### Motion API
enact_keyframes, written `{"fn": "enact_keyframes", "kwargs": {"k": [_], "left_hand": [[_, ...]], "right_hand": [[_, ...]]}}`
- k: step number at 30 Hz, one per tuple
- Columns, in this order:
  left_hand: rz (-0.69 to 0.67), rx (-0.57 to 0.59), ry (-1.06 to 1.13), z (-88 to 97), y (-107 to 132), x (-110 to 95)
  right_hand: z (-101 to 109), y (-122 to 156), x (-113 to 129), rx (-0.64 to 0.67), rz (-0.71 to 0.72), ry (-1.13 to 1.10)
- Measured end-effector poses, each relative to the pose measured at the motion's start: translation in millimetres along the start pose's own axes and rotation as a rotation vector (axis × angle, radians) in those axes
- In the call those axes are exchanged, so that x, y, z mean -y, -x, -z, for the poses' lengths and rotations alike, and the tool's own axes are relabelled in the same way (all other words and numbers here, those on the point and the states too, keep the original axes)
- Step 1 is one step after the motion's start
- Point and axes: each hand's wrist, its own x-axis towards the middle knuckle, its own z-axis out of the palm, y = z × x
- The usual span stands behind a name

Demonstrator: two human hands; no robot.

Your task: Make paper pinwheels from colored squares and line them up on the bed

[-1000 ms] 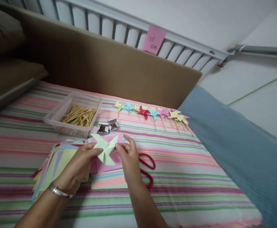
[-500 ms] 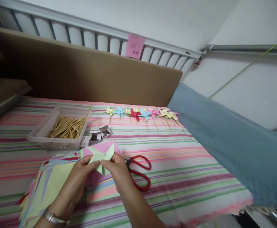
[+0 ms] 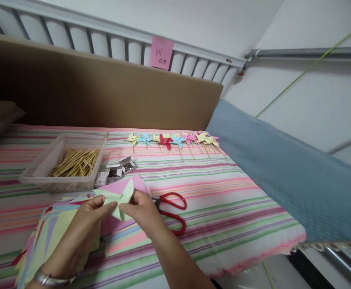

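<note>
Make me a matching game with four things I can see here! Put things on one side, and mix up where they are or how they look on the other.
Things
1. Folded pale green paper
2. Wooden sticks
3. Scissors
4. Bracelet

Places and looks
A. Heaped in the clear tub
B. Silver-coloured
C. Held by the left hand and right hand
D. Red-handled, on the striped cloth

Right pairs: 1-C, 2-A, 3-D, 4-B
</note>
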Motion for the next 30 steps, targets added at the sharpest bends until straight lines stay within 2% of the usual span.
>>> {"fn": "enact_keyframes", "kwargs": {"k": [2,5,8,10,15,22,30], "left_hand": [[-0.029,-0.048,0.039,9.8,-4,-4],[-0.090,-0.115,0.167,27.7,-10,-10],[-0.155,-0.168,0.274,38.0,-14,-13],[-0.190,-0.191,0.311,38.5,-15,-13],[-0.191,-0.199,0.365,32.8,-13,-13],[-0.140,-0.154,0.347,24.0,-7,-15],[-0.107,-0.219,0.276,11.3,2,-20]], "right_hand": [[14,-4,5,-0.024,0.026,0.030],[37,-11,4,-0.224,0.108,0.268],[43,-14,-4,-0.318,0.176,0.483],[35,-13,-11,-0.267,0.214,0.561],[3,-4,-25,-0.062,0.302,0.947],[-4,-4,-31,-0.057,0.278,1.148],[-5,-4,-37,-0.099,0.301,1.101]]}}
